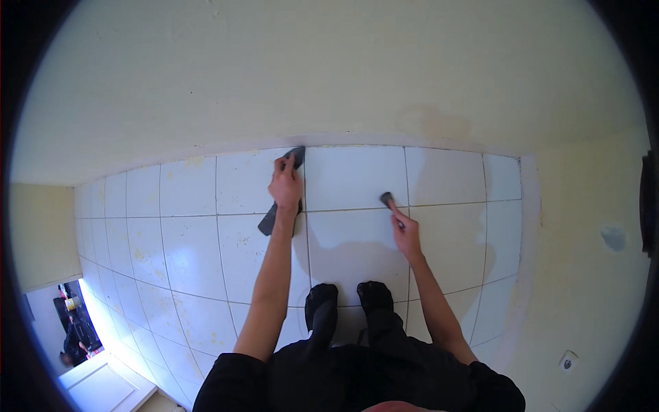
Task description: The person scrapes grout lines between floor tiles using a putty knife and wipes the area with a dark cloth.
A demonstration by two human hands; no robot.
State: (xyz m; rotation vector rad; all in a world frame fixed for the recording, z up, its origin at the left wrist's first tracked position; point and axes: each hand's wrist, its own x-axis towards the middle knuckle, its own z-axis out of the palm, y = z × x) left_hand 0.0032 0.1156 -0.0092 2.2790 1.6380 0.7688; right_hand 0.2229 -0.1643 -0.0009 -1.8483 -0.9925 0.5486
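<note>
At far left, a doorway shows a jumble of small things (68,305), mostly dark, one white and yellow; they are too small and blurred to tell whether any are containers or what is in them. A white door (108,388) stands below it. Yellowish stains mark the left part of the white tiled floor (357,175).

The left grip (286,187) is closed on a dark cloth (270,223): one end lies at the foot of the far wall (329,75), the other trails back under the wrist.

The person's dark-covered feet (321,296) stand between the forearms. Right of them, the right grip (407,237) grasps a small dark tool (386,199) near a tile joint; whether its head touches the floor, I cannot tell. On the right wall (576,288) is a small white fitting (568,361).
</note>
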